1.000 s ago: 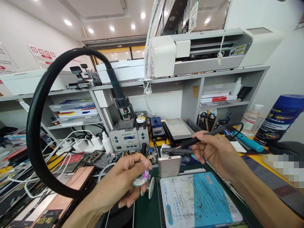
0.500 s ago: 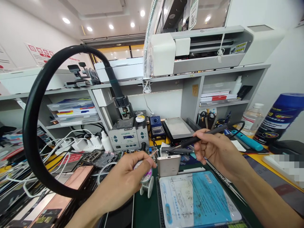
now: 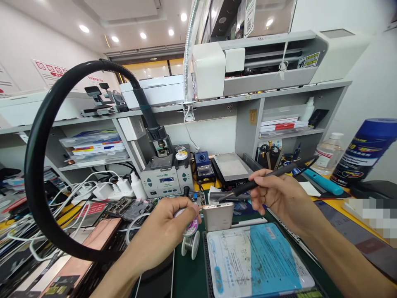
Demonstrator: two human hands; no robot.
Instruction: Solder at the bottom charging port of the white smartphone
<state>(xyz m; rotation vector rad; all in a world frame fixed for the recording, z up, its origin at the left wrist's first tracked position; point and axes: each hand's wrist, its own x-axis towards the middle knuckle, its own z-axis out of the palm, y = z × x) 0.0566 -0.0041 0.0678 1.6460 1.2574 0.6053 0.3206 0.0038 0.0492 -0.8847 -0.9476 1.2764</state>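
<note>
My left hand [image 3: 173, 219] is closed on a small spool of desoldering braid [image 3: 191, 227] with a purple and white label. A short copper-coloured end shows at its fingertips, beside a phone [image 3: 218, 218] standing on end with its charging port upward. Just below that hand is a spool of solder wire [image 3: 191, 245]. My right hand [image 3: 276, 190] grips a soldering iron [image 3: 257, 180] like a pen, its tip pointing left above the phone's top edge. From this angle I cannot tell whether the tip touches the phone.
A blue and white box [image 3: 257, 260] lies in front of the phone. Behind are a soldering station [image 3: 167, 182] and a flat heating plate [image 3: 232, 167]. A thick black hose [image 3: 34, 174] loops at left over phone parts [image 3: 89, 244]. A spray can [image 3: 361, 153] stands right.
The view has shifted slightly. The copper-coloured end by my left fingers sits lower, nearer the phone's top edge. Both hands keep their grips.
</note>
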